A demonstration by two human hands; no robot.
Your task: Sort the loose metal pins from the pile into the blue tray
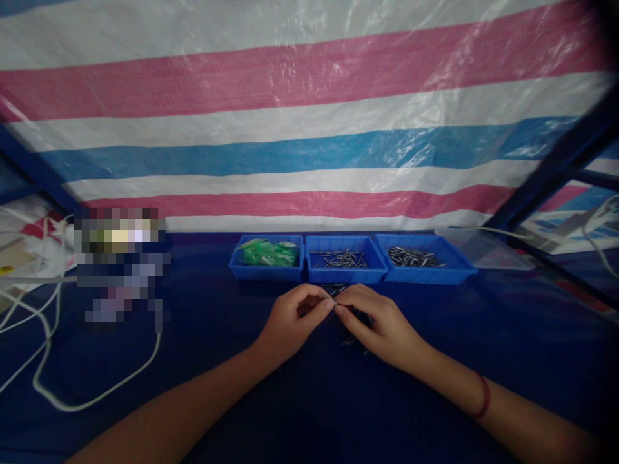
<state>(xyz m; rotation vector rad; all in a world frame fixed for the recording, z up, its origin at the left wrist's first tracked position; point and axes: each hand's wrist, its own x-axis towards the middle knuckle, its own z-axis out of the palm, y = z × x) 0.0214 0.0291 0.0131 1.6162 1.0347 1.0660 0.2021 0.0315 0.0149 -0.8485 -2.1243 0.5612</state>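
Observation:
My left hand (294, 316) and my right hand (384, 322) meet at the fingertips above the dark blue table. Thumb and forefinger of each are pinched on a small slim metal piece (335, 303), mostly hidden by the fingers. Several loose dark metal pins (349, 340) lie on the table beneath and beside my right hand, some covered by it. Just beyond the hands, thin metal pins (345, 259) fill part of the middle blue bin (345, 278). Shorter, thicker-looking metal pins (414, 257) are heaped in the right blue bin (430, 277).
Green plastic packets (271, 252) sit in the left blue bin (268, 275). A clear plastic lid or sheet (488, 250) lies at the back right. White cables (97, 401) loop over the table's left side, near a pixelated patch. Striped sheeting (309, 151) hangs behind.

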